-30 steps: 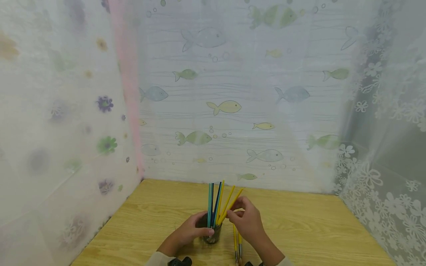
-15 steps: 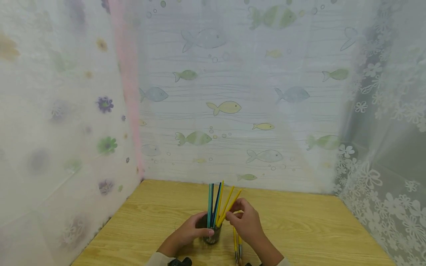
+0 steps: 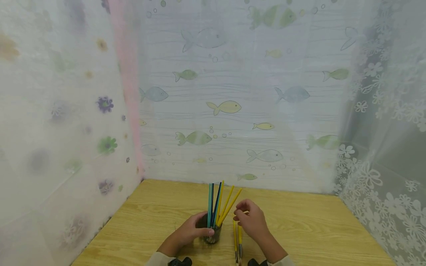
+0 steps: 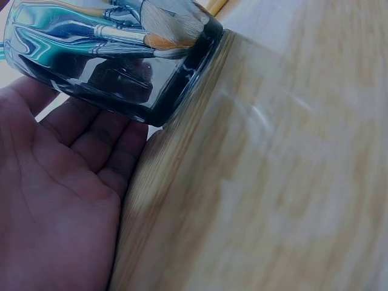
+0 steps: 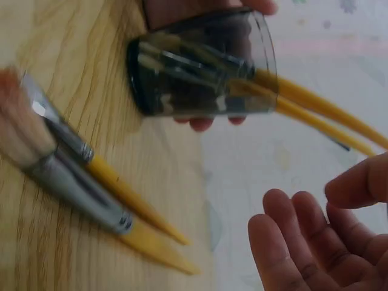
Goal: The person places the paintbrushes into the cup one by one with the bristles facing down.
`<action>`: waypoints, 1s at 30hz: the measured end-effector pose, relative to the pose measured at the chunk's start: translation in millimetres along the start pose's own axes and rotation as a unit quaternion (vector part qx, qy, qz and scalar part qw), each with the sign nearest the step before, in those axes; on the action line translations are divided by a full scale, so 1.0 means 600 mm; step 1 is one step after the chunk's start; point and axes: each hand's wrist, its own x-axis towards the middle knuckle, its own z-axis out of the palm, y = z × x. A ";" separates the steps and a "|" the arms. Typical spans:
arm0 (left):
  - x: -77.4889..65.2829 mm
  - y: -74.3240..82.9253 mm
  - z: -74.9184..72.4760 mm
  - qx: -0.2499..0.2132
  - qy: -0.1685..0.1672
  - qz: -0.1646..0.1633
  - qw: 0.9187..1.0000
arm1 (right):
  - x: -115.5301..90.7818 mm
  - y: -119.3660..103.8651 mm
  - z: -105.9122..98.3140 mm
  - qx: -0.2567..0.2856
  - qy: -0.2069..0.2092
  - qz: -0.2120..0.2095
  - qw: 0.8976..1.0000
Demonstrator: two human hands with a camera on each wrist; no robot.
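Observation:
A dark see-through glass (image 3: 213,238) stands on the table with several paintbrushes in it, bristles down. Their handles are teal, dark blue and yellow (image 3: 229,201). My left hand (image 3: 188,232) grips the glass from the left, its thumb across the front; in the right wrist view its fingertips show round the glass (image 5: 200,66). Just right of the yellow handles, my right hand (image 3: 253,221) is apart from them, fingers loosely bent and nothing between them. Two yellow-handled paintbrushes (image 5: 145,203) lie on the table below that hand, one with wide pale bristles.
The wood-grain table (image 3: 306,229) reaches back to a curtain (image 3: 229,129) printed with fish. A flowered sheet (image 3: 66,147) hangs along the left side, and a lace-patterned one (image 3: 392,177) along the right.
My right hand has let go of the rightmost yellow paintbrush, which now leans in the glass, and has drawn back to the right. The left hand has stayed on the glass.

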 end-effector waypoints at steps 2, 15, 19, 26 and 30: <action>-0.001 0.000 0.000 0.008 0.004 -0.004 1.000 | 0.002 0.009 -0.005 -0.014 -0.006 0.013 1.000; -0.001 -0.002 -0.001 -0.010 -0.017 0.009 1.000 | 0.013 0.053 -0.039 -0.156 -0.030 0.051 0.986; 0.000 -0.001 -0.001 -0.001 -0.010 0.001 1.000 | 0.011 0.055 -0.046 -0.172 -0.052 0.068 0.981; -0.002 0.006 0.000 0.010 0.000 -0.008 1.000 | 0.008 0.060 -0.048 -0.168 -0.078 0.077 0.980; -0.003 0.007 0.000 0.018 0.004 -0.011 1.000 | 0.007 0.058 -0.048 -0.177 -0.081 0.071 0.978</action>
